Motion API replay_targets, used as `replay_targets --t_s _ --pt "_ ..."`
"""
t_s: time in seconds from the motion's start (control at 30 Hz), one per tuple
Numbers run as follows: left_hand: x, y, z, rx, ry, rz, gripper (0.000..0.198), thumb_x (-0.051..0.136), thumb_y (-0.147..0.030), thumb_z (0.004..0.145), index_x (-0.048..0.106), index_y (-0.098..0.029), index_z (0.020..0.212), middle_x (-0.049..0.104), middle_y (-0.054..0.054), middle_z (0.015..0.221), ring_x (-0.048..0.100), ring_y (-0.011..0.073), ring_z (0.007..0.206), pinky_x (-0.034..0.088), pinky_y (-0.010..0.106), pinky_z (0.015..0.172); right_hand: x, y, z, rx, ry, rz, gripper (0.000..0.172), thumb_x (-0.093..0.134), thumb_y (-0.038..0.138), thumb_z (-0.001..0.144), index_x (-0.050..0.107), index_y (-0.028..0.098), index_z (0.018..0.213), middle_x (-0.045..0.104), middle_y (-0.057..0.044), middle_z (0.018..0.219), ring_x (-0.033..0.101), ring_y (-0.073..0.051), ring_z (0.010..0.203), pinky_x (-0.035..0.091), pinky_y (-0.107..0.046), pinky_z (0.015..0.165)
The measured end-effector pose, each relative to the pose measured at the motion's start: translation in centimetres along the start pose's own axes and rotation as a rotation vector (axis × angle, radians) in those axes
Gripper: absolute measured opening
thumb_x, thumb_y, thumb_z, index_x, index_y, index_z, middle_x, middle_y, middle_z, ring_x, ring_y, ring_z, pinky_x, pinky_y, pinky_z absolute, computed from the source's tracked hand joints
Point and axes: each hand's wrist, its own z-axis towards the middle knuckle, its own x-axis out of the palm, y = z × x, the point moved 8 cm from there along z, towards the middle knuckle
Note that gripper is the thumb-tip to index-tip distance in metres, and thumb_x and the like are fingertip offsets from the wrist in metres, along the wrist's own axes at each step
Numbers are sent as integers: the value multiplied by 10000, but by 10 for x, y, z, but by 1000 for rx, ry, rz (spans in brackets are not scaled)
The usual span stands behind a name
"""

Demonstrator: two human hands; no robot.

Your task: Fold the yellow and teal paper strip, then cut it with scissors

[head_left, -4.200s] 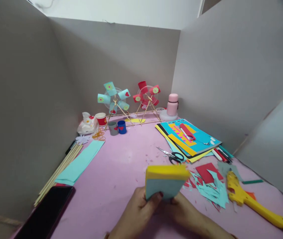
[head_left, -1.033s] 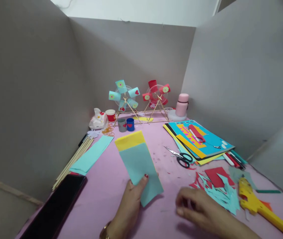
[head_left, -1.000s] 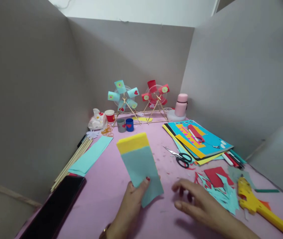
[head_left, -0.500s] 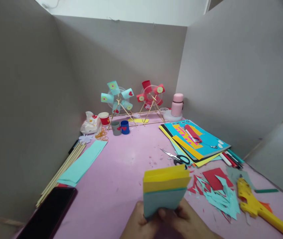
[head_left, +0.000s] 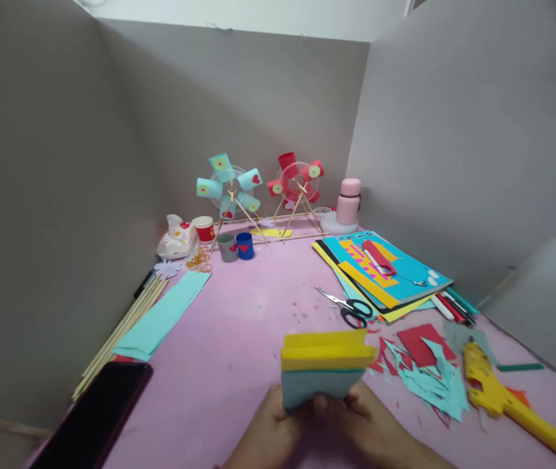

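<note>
A small stack of folded paper (head_left: 324,384), yellow at the top with a pale blue sheet on the near face, is held upright above the pink table (head_left: 229,339). My left hand (head_left: 280,420) is closed on its lower left side, and my right hand (head_left: 356,417) grips the lower right side. Both thumbs meet near the bottom edge; the other fingers are mostly hidden behind the paper. Just beyond the stack lie scissors (head_left: 353,311) with black handles. Red and light blue paper scraps (head_left: 434,384) are spread to the right of my right hand.
A yellow glue gun (head_left: 495,394) lies at the right, below coloured sheets (head_left: 405,260) and markers (head_left: 454,309). Phone (head_left: 97,413), wooden sticks (head_left: 122,332) and light blue strips (head_left: 165,316) are at left. Two paper wheels (head_left: 232,185), paper rings (head_left: 245,246) and a pink bottle (head_left: 349,202) stand behind.
The paper stack tips slightly, so its top edges show more and its near face looks shorter. Both hands stay on it. The whole view has shifted a little.
</note>
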Motion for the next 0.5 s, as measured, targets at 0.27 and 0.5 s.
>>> replay_targets --t_s 0.27,0.5 --pt "-5 -5 -1 73 66 218 258 575 -283 825 695 -272 1053 709 -23 1051 587 239 1044 408 335 944 -2 11 0 -32 32 -35 288 549 419 870 686 254 1062 691 -15 996 610 -200 909 442 -315 866" --pt "-7 -7 1 95 90 231 284 583 -272 828 675 -232 1094 706 0 1061 617 223 949 453 301 869 -7 9 0 -45 20 -70 245 537 364 891 691 236 1032 685 3 914 596 -172 883 440 -279 837"
